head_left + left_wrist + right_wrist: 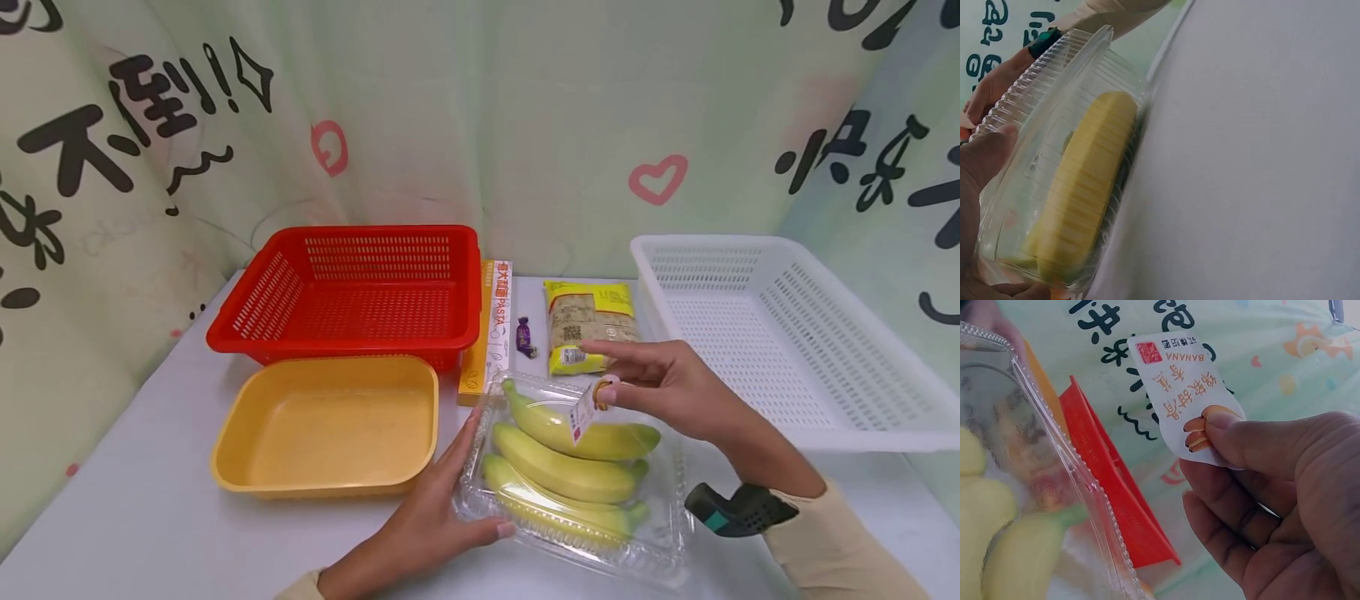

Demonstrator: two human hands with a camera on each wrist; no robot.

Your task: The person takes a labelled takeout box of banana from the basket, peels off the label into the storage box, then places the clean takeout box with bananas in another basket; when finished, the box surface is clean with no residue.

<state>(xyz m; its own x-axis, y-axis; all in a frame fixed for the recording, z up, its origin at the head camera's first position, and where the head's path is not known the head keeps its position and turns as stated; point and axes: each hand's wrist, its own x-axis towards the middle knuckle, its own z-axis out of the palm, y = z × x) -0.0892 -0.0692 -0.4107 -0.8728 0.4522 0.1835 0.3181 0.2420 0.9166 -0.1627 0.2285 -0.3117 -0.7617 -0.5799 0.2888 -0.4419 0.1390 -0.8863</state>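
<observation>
Transparent plastic box (664, 533) with three bananas (564, 469) is at the near side of the bench (150, 500). My left grip (435, 517) holds its edge, probably to steady it, while my right grip (675, 392) pinches the banana label (583, 415), perhaps to leave its print uncovered.

Bananas (562, 467) are yellow, greener at the stem ends. Box (660, 550) round them: clear, colourless. Label (1175, 387): white, orange lettering, orange banana drawing, red square stamp, black line of text. Far left basket (341, 343): solid red, slotted grid pattern. Near left tray (326, 429): plain yellow-orange. Carton (489, 333), far middle: orange left, white right with red lettering. Candy wrapper (524, 337) beside it: purple. Bag (588, 315): bright yellow at far and near ends, tan between, black-and-white barcode. Right basket (750, 358): white, rows of slots. Table (150, 500): plain pale grey-white. Curtain (555, 125): pale green, black characters, pink outlined hearts. Sleeve (840, 542), right: beige. Wrist device (750, 512): black, teal patch.
</observation>
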